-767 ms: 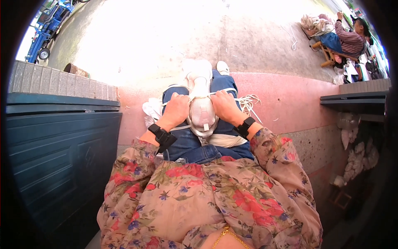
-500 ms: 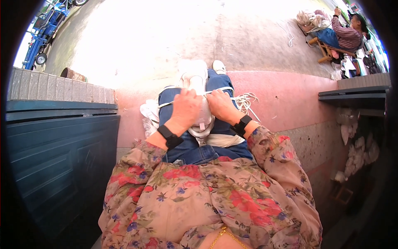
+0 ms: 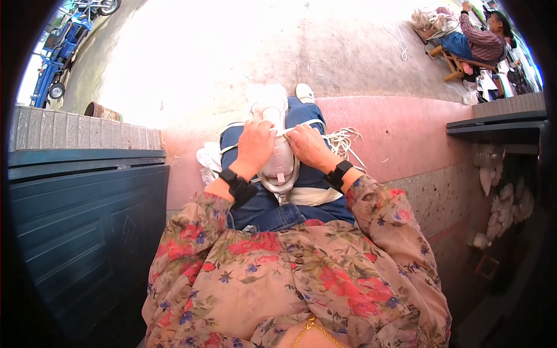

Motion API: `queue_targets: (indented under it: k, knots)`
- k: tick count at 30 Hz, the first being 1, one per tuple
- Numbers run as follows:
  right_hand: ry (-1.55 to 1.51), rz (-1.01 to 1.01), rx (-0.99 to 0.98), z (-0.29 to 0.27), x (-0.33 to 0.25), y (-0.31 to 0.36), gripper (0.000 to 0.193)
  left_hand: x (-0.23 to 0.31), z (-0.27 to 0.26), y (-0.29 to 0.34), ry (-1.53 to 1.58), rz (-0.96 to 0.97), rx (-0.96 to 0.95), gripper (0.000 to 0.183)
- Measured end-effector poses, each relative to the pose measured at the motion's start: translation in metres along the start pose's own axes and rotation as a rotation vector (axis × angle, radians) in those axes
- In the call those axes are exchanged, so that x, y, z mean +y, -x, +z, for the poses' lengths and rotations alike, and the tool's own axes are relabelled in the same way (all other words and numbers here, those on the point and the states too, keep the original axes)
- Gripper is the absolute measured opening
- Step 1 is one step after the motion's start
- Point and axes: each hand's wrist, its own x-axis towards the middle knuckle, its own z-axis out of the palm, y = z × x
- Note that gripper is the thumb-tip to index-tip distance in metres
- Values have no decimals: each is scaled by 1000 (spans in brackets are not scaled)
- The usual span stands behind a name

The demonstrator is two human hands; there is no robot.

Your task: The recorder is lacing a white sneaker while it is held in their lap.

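A white shoe [image 3: 279, 161] with a pale pink heel tab lies lengthwise on my lap, its toe pointing away from me. My left hand [image 3: 255, 149] is closed at the shoe's left side, with fingertips pinched at the lacing. On the other side my right hand [image 3: 309, 146] pinches too, and a short stretch of white shoelace [image 3: 281, 133] runs between both sets of fingers. The exact grip is partly hidden by the fingers. White cords cross both thighs, and a loose bundle of laces [image 3: 346, 140] hangs beside my right leg.
White cloth or plastic [image 3: 209, 156] lies by my left leg. Dark blue door panels [image 3: 87, 220] stand at left, near a basket [image 3: 103, 110]. A seated person [image 3: 484, 43] works at far right beside pale bundles. A blue vehicle [image 3: 55, 64] is at far left.
My fingers have shifted slightly at the lacing, the left hand drawing a bit toward the shoe's middle. The view has tilted a little; the shoe stays on my lap.
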Motion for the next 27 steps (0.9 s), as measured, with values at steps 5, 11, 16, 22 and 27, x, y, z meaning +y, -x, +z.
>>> queue_targets:
  k: [5, 11, 16, 22, 27]
  knots:
    - [-156, 39, 0, 0, 3, 1, 14, 0, 3, -32, -145, -52, -424, 17]
    - [-243, 53, 37, 0, 5, 1, 13, 10, 3, -33, -259, 10, -544, 12]
    - [-259, 58, 108, 3, -1, 4, 11, 4, 1, -28, -272, 161, -305, 13]
    - [213, -239, 14, -12, -12, -4, 10, -12, -5, -32, -247, 280, -217, 10]
    - [424, -399, -86, -28, -14, -18, 8, -11, -8, -52, 231, -194, -422, 9]
